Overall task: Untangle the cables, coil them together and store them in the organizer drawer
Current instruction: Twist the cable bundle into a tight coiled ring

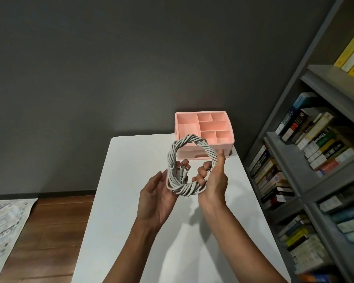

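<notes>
A ring of grey-white cables point(189, 144), twisted together into one coil, is held upright above the white table point(131, 180). My left hand point(158, 193) cups the coil's lower left side, with fingertips showing through the ring beside several plug ends. My right hand point(214, 176) grips the lower right side, thumb up along the coil, fingers curled round it. Behind the coil stands the pink organizer point(223, 127), with open compartments on top and a drawer front point(194, 155) below, partly hidden by the coil.
A grey bookshelf point(315, 139) packed with books runs along the right side, close to the table's edge. A dark grey wall stands behind the table. Wooden floor and a patterned rug point(2, 231) lie to the left.
</notes>
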Action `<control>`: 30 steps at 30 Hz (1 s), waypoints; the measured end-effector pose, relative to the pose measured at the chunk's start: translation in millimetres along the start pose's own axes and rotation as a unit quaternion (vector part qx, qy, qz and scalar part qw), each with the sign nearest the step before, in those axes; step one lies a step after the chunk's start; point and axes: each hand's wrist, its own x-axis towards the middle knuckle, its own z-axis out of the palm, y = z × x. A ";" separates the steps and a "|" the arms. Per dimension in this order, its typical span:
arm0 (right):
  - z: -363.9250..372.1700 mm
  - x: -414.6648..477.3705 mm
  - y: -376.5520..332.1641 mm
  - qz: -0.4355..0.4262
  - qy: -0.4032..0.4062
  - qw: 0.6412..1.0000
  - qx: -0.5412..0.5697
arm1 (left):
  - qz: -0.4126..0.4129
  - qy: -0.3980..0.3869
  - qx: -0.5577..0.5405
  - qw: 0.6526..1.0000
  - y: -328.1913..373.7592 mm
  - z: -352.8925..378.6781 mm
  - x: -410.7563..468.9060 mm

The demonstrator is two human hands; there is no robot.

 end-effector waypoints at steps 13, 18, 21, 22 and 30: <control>1.1 3.6 4.0 -0.046 -0.003 0.999 0.002 | -0.001 0.158 0.013 0.987 -4.6 11.7 6.4; 2.2 1.4 4.0 -0.066 -0.005 0.998 -0.004 | 0.042 0.201 0.038 0.978 -15.4 13.8 12.8; 3.0 1.8 -0.6 -0.081 0.002 0.997 0.017 | 0.060 0.199 0.005 0.978 -17.2 9.0 12.7; 3.0 2.9 -3.8 -0.090 0.008 0.996 0.025 | 0.055 0.187 0.002 0.981 -17.7 8.9 11.2; 4.6 6.3 -18.0 -0.083 0.008 0.994 0.076 | 0.072 0.165 -0.082 0.980 -26.9 18.2 13.4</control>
